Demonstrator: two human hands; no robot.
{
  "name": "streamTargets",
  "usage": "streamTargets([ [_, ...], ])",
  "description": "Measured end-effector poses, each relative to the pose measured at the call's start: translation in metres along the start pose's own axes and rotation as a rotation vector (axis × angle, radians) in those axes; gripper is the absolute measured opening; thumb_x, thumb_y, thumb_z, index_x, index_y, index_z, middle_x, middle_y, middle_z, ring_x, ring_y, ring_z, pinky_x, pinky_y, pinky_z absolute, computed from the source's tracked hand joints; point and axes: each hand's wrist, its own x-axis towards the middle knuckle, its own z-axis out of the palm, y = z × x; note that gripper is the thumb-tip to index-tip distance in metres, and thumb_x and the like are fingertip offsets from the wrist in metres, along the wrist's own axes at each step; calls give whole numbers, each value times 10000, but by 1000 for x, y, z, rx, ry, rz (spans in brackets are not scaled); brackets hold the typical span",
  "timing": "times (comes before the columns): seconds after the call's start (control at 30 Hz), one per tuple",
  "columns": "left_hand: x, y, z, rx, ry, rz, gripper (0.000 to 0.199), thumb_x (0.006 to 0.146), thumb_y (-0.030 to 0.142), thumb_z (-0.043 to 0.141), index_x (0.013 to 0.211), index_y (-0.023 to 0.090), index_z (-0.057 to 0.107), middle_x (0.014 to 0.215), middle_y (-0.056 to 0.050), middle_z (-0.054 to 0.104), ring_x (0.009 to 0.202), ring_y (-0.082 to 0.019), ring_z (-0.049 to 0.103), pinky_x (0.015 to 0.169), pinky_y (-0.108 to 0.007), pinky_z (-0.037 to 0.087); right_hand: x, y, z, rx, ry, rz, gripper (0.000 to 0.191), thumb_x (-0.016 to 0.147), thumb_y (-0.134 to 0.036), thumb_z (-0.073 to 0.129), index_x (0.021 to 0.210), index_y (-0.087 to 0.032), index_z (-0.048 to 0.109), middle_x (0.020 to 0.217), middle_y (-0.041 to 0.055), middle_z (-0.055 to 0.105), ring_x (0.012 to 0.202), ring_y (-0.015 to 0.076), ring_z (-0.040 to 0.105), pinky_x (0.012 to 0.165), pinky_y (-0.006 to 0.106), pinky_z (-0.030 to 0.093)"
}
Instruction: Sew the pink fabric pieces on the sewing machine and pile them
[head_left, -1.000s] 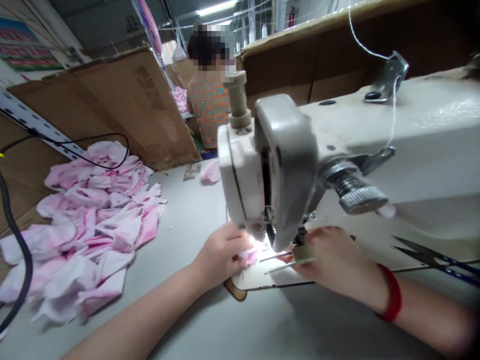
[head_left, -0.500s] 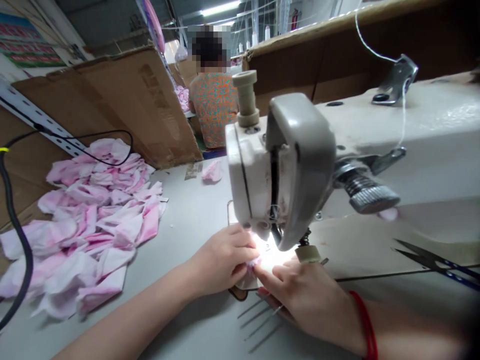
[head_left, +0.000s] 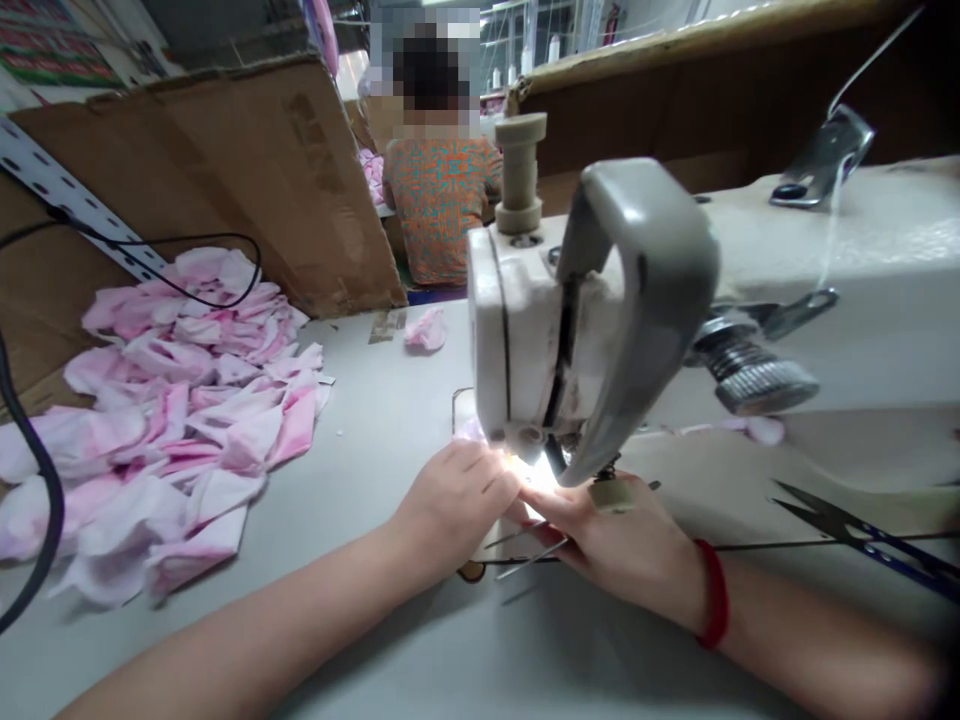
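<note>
Left hand and right hand sit half-curled at the sewing machine head, can't tell what they're gripping. Pink fabric scraps are heaped off to the left.

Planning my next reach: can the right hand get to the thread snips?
Probably yes: the right hand lies beside the thread snips on the machine table, with only a thin dark cord between.

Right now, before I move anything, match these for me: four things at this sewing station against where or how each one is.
Things:
1. left hand
2. right hand
3. thread snips
4. pink-and-white fabric pieces

Places and states:
A. heaped on the table, left of the sewing machine
B. wearing a red wristband
C. lying right of both hands, blades pointing left
D. by the needle, on the side toward the fabric heap

Pairs: 1-D, 2-B, 3-C, 4-A
</note>
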Motion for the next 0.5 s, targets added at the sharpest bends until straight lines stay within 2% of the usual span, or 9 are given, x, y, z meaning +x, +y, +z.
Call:
streamTargets([
  [0.1, -1, -7, 2, 20, 53, -9, 198, 846, 186, 350, 727, 156, 504, 676, 1, 512, 643, -117, 447, 604, -238, 363, -1, 1, 3, -13, 15, -2, 263, 776, -232, 405, 1011, -259, 520, 665, -28, 615, 580, 133, 558, 497, 249, 283],
  [0.17, -2, -14, 2, 22, 140, -6, 209, 847, 185, 345, 710, 159, 500, 650, 2, 507, 606, -113, 445, 548, -224, 351, -1, 0, 5, -39, 27, -6, 348, 751, -213, 433, 1094, -254, 479, 685, -23, 622, 590, 143, 565, 502, 250, 294],
  [0.23, -3, -19, 1, -3, 238, 5, 204, 845, 168, 352, 706, 162, 501, 667, -4, 514, 621, -110, 456, 534, -210, 353, -2, 0, 6, -55, 28, -5, 427, 732, -199, 451, 1155, -249, 429, 692, -24, 626, 586, 146, 565, 496, 249, 296],
  [0.3, -4, -22, -2, -45, 279, 39, 161, 830, 163, 401, 707, 168, 505, 704, -9, 522, 688, -114, 475, 572, -203, 375, -4, 0, 5, -48, 16, 1, 472, 721, -187, 456, 1185, -250, 395, 699, -28, 628, 582, 141, 564, 491, 244, 296],
  [0.4, -3, -22, -6, -56, 236, 83, 106, 789, 138, 467, 692, 159, 505, 741, -20, 533, 765, -130, 483, 661, -220, 403, -4, -2, 2, -30, -25, 32, 519, 698, -160, 459, 1202, -242, 365, 734, -22, 630, 591, 140, 562, 486, 239, 299],
  [0.5, 1, -26, -9, -49, 208, 87, 172, 777, 84, 413, 635, 138, 494, 724, -34, 542, 731, -131, 483, 648, -225, 415, 4, -11, -1, -49, -91, 73, 474, 688, -153, 457, 1155, -214, 401, 775, 8, 623, 616, 153, 562, 457, 235, 288],
])
